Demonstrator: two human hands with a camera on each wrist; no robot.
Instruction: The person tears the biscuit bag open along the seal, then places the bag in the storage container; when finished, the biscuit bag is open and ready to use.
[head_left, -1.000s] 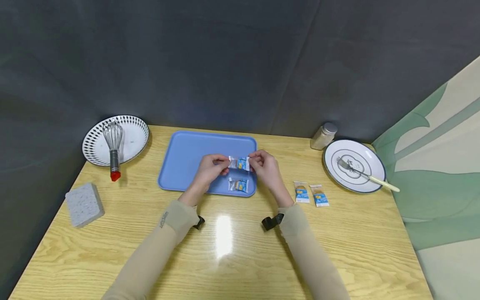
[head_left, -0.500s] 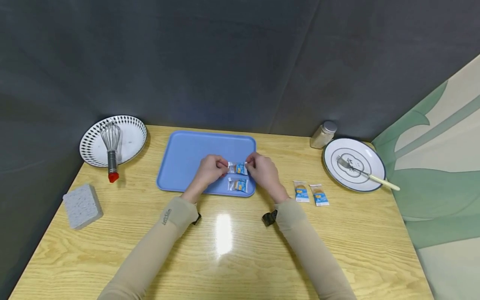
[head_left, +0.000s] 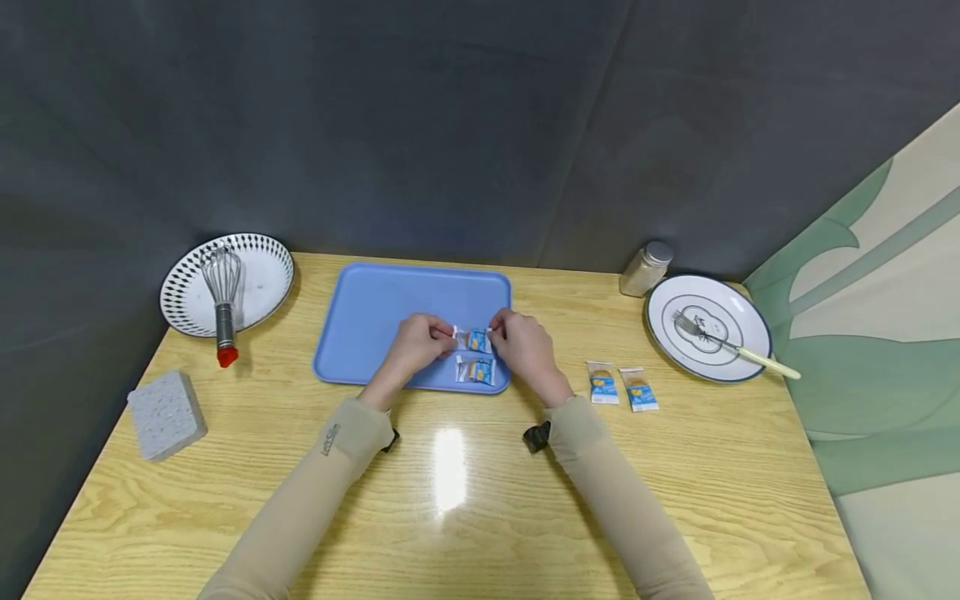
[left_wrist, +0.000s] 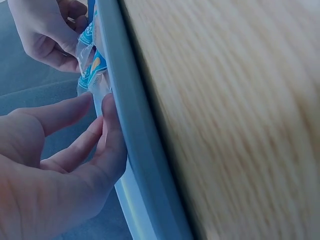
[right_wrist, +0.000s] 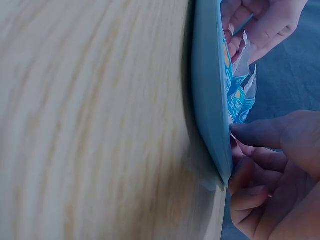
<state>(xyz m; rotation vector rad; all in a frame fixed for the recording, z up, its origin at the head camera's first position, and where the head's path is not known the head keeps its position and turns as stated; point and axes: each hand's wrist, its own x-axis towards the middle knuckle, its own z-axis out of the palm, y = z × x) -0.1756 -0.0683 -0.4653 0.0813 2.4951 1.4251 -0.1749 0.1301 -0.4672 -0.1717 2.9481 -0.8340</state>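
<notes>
Two small wrapped snack packets, blue and clear, lie one behind the other on the right part of a blue tray [head_left: 405, 321]. My left hand [head_left: 420, 343] pinches the left end of the rear packet [head_left: 474, 339]. At its right end, the thumb and fingers of my right hand [head_left: 522, 343] pinch the wrapper. The front packet [head_left: 476, 371] lies flat near the tray's front rim, untouched. In the left wrist view the wrapper's clear end [left_wrist: 101, 82] shows between thumb and forefinger. The right wrist view has the tray's rim hiding part of the packets.
Two more snack packets, a left one [head_left: 602, 383] and a right one [head_left: 638, 390], lie on the wooden table [head_left: 480, 533]. A whisk [head_left: 226, 308] rests on a patterned plate [head_left: 273, 287] above a grey sponge [head_left: 167, 415]. At right stand a shaker jar [head_left: 646, 269] and a plate [head_left: 738, 321] bearing a fork [head_left: 731, 348].
Both hands have brought the rear packet down and slightly toward me, close behind the front one. Over the last half second it has shifted a little left. The other packets stay put.
</notes>
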